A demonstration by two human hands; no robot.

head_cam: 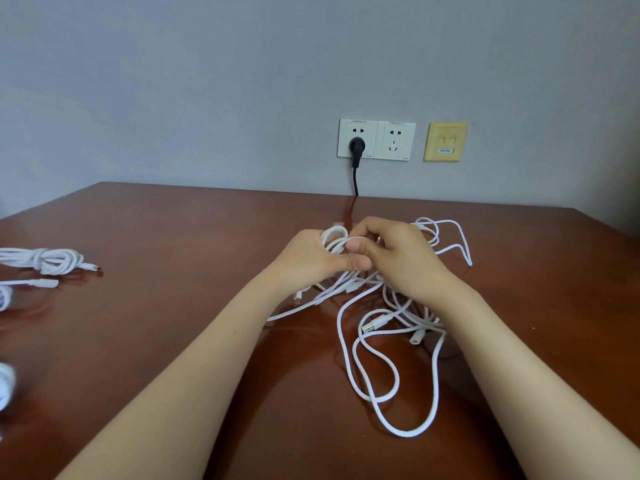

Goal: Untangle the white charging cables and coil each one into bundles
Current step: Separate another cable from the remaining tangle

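Note:
A tangle of white charging cables lies on the brown wooden table, right of centre, with a USB plug showing in it. My left hand grips a small coil of white cable wound round its fingers. Close against it, my right hand pinches the same cable beside the coil. Loose loops trail from both hands toward me and to the right. Parts of the cable are hidden under my palms.
A coiled white bundle lies at the far left, with more white cable and blurred white shapes at the left edge. On the wall behind are two sockets, one holding a black plug, and a yellow data plate.

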